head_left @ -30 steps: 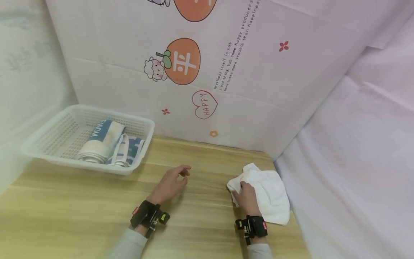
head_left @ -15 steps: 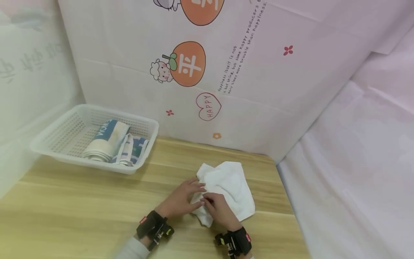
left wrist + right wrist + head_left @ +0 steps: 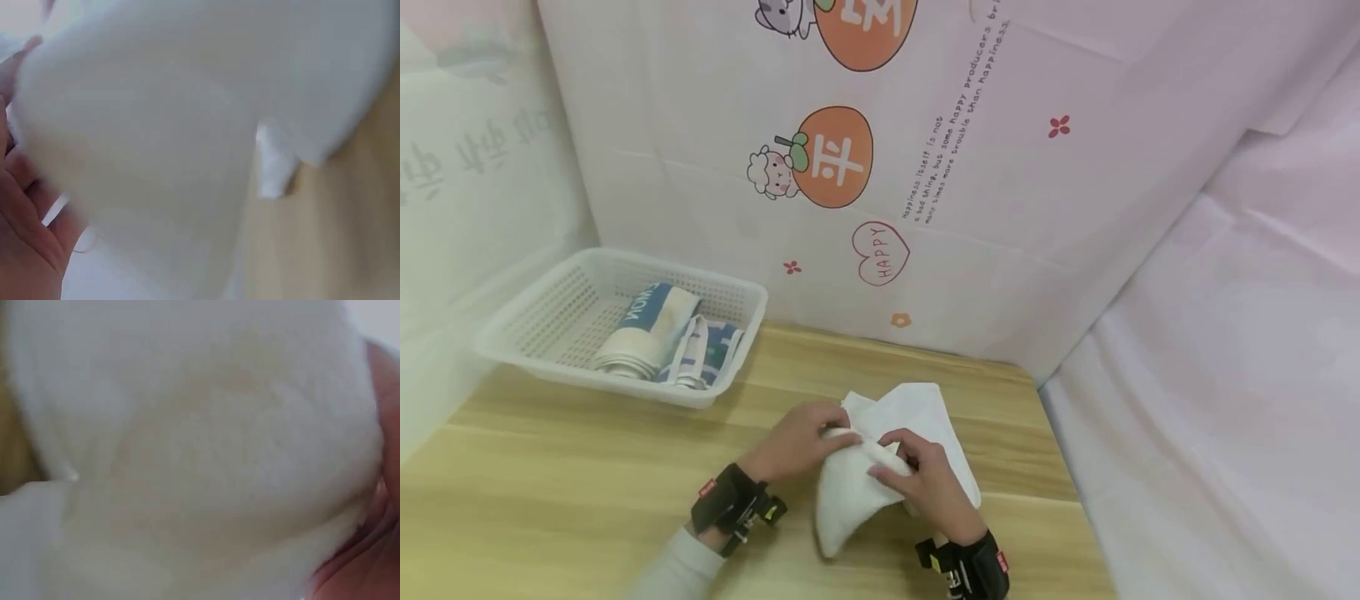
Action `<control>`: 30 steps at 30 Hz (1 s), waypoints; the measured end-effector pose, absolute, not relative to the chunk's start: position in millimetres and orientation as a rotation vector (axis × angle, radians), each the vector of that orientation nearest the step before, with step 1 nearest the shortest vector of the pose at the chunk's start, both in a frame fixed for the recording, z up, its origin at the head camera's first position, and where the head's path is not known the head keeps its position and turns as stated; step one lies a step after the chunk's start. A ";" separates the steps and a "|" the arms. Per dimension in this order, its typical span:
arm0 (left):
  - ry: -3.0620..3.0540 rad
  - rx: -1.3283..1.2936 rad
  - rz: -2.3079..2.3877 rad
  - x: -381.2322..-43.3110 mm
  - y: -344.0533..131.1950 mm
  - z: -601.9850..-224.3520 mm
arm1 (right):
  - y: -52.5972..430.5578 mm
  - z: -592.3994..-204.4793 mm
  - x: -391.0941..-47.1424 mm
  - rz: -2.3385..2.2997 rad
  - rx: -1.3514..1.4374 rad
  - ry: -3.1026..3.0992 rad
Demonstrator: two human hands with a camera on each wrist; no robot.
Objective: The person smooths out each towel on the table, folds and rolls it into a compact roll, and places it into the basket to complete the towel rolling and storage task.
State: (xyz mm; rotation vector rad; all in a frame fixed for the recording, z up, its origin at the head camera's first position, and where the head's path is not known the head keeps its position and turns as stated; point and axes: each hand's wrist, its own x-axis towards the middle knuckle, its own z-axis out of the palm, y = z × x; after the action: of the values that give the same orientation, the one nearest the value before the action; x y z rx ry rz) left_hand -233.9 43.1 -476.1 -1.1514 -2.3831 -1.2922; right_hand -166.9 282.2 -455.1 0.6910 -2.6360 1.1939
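Note:
A white towel is raised in a fold between my two hands, and its near part hangs down toward me. My left hand pinches the fold at its left end, thumb in front and fingers behind. On the right end, my right hand grips the same fold between thumb and fingers. The far part of the towel spreads on the wooden table behind the hands. White cloth fills most of the left wrist view, blurred, with the left hand at the edge. In the right wrist view the cloth hides most of the right hand.
A white plastic basket stands at the back left of the table. Inside it lie a rolled blue-and-cream towel and a folded blue-patterned cloth. A printed white sheet hangs behind, with white fabric on the right.
My right hand has drawn the white towel leftward from the table's right side to my left hand. Both hands then took hold, and the near part has been lifted into a fold.

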 end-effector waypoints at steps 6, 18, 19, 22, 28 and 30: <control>-2.480 -1.257 -1.298 -245.1 26.6 -443.8 | 289.7 -469.4 -158.5 1.190 0.626 -2.672; -2.432 -1.418 -1.061 -252.3 -3.5 -390.2 | 334.7 -477.5 -151.5 0.642 0.462 -2.487; -2.444 -1.397 -1.062 -252.2 -6.6 -385.6 | 341.1 -475.1 -152.1 0.603 0.458 -2.465; -2.465 -1.350 -1.054 -254.0 -15.5 -373.9 | 362.2 -466.5 -153.7 0.538 0.459 -2.421; -2.490 -1.338 -0.982 -257.2 -33.0 -353.7 | 402.7 -453.1 -159.4 0.459 0.414 -2.488; -2.511 -1.312 -0.959 -257.4 -40.4 -349.0 | 417.1 -455.2 -161.9 0.417 0.379 -2.542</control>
State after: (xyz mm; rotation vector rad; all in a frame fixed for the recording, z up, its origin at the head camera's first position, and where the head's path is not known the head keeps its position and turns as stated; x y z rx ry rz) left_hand -257.4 -40.4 -349.0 -1.3117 -2.5112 -0.9587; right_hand -161.9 417.1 -455.2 0.3793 -2.5418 0.4174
